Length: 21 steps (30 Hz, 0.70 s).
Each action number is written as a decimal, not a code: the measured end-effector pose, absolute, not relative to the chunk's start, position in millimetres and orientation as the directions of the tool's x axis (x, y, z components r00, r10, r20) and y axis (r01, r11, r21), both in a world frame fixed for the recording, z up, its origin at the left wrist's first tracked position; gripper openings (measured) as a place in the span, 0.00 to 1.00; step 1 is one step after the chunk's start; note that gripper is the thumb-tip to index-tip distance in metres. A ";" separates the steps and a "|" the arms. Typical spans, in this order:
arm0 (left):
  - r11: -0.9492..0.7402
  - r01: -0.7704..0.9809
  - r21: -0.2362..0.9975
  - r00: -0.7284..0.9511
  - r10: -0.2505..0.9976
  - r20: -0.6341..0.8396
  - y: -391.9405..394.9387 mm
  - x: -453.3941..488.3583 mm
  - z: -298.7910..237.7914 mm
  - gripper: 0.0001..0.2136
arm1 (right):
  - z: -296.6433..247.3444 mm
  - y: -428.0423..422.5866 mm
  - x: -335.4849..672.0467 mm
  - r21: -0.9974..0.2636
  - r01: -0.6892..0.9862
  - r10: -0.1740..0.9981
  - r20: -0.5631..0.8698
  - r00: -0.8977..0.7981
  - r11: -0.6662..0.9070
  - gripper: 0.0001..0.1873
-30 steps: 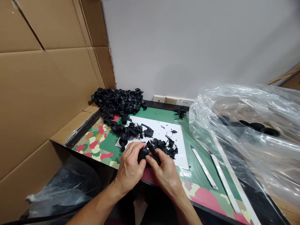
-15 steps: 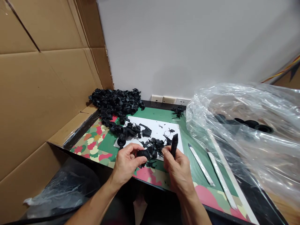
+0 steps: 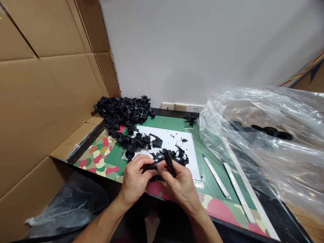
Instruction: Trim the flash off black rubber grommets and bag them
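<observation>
My left hand (image 3: 135,177) is closed around a small black ribbed rubber bellows (image 3: 151,166), mostly covered by the fingers. Close against it, my right hand (image 3: 180,184) grips a dark stick-like tool (image 3: 169,162) that points up and away; its working end cannot be made out. The right thumb and fingertips meet the bellows' right side. Just beyond both hands, torn black rubber scraps (image 3: 181,157) lie on a white sheet (image 3: 193,165). Several more black ribbed pieces (image 3: 124,111) form a heap at the back left, trailing toward my left hand.
Cardboard (image 3: 60,94) walls the left side. On the right, a clear plastic bag (image 3: 217,111) holds black round parts (image 3: 282,135). Two white strips (image 3: 216,177) lie on the green mat (image 3: 202,143). A scrap clump (image 3: 190,119) sits near the wall sockets (image 3: 181,107).
My right hand has moved left with the tool, from apart to touching the bellows. The left hand stays nearly in place, with the bellows now more hidden.
</observation>
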<state>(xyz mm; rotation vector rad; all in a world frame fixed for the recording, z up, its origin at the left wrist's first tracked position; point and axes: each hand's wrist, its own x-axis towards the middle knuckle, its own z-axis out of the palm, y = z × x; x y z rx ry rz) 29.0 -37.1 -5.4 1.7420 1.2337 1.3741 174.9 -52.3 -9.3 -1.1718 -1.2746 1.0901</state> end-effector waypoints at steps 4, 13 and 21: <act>-0.472 0.416 0.777 0.072 0.869 0.490 -38.5 28.4 -8.8 0.05 | -8.5 -51.6 173.0 -0.972 0.179 0.987 0.158 0.013 0.153 0.10; -0.578 0.629 0.520 0.179 0.758 0.627 -42.1 32.1 -6.5 0.09 | -15.9 -54.9 163.5 -0.753 0.577 0.913 0.406 0.030 0.316 0.08; -0.541 0.641 0.545 0.172 0.793 0.584 -42.1 31.0 -6.4 0.10 | -18.7 -55.0 158.2 -0.672 0.661 0.887 0.461 0.021 0.333 0.07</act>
